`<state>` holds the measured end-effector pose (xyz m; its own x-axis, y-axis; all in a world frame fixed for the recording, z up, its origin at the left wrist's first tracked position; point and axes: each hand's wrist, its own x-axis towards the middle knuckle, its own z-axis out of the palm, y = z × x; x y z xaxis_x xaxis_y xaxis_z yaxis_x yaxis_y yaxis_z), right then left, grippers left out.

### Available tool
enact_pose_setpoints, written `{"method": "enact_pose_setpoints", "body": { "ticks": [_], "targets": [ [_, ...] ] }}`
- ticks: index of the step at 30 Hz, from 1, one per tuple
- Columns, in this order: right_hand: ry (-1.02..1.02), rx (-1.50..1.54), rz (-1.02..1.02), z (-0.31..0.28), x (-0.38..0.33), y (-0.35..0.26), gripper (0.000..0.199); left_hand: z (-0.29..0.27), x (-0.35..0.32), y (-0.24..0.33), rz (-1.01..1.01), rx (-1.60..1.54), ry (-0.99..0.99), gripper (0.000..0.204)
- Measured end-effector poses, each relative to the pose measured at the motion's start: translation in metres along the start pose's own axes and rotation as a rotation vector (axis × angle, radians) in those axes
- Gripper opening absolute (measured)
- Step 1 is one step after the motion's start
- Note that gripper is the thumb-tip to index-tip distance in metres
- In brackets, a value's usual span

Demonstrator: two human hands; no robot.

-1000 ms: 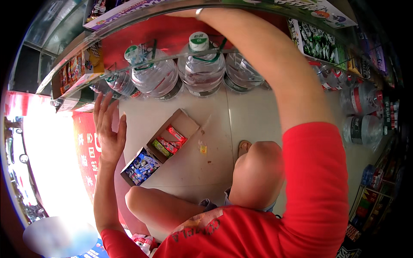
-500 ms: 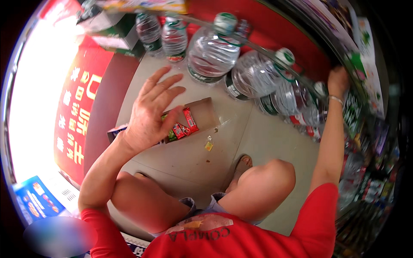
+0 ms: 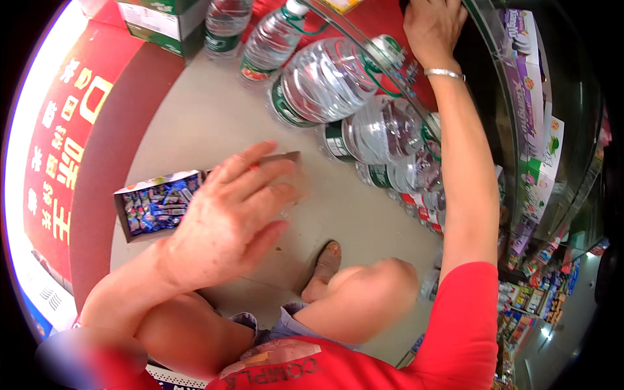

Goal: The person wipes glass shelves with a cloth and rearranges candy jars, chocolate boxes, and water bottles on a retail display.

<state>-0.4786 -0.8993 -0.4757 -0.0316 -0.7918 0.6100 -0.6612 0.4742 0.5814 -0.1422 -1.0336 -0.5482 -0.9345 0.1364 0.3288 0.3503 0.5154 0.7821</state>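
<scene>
My left hand hovers, fingers spread and holding nothing, above an open cardboard box on the floor. Small blue-and-purple wrapped sweets fill the part of the box left of the hand; its other part is mostly covered by the fingers. At the top, my right hand, with a silver bangle at the wrist, reaches to the dark inside of a glass display case. Its fingertips are cut off by the picture's upper edge, so what it touches cannot be made out.
Large water bottles stand and lean along the case's glass edge, with smaller bottles further right. A green-and-white carton stands at the back left. Purple-and-white packages line the case. Red signboard at left; tiled floor between.
My right hand has moved up and left along the display case. The view has swung right, bringing the blue sweets out from behind my left hand, which stays spread.
</scene>
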Motion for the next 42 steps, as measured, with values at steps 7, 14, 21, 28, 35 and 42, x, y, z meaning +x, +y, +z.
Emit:
{"method": "enact_pose_setpoints", "body": {
  "ticks": [7,14,21,28,35,42],
  "targets": [
    [-0.306,-0.123,0.090,-0.039,-0.117,0.075,0.041,0.002,-0.001,-0.013,-0.043,-0.014,-0.031,0.038],
    [-0.237,-0.386,0.784,-0.101,-0.265,0.158,0.041,0.000,-0.013,-0.014,-0.080,-0.067,-0.125,0.045],
    [-0.233,-0.103,0.047,-0.043,-0.130,0.084,0.055,0.015,-0.004,-0.015,-0.135,-0.025,-0.185,0.046],
    [-0.294,-0.215,0.074,-0.049,-0.127,0.110,0.065,0.026,0.001,-0.015,-0.183,-0.009,-0.251,0.046],
    [-0.310,-0.247,0.594,-0.092,-0.240,0.159,0.085,0.028,0.001,-0.026,-0.238,-0.021,-0.315,0.047],
    [0.263,-0.196,1.343,-0.063,-0.255,0.176,0.066,0.024,-0.010,-0.026,-0.244,-0.061,-0.318,0.049]
  ]
}}
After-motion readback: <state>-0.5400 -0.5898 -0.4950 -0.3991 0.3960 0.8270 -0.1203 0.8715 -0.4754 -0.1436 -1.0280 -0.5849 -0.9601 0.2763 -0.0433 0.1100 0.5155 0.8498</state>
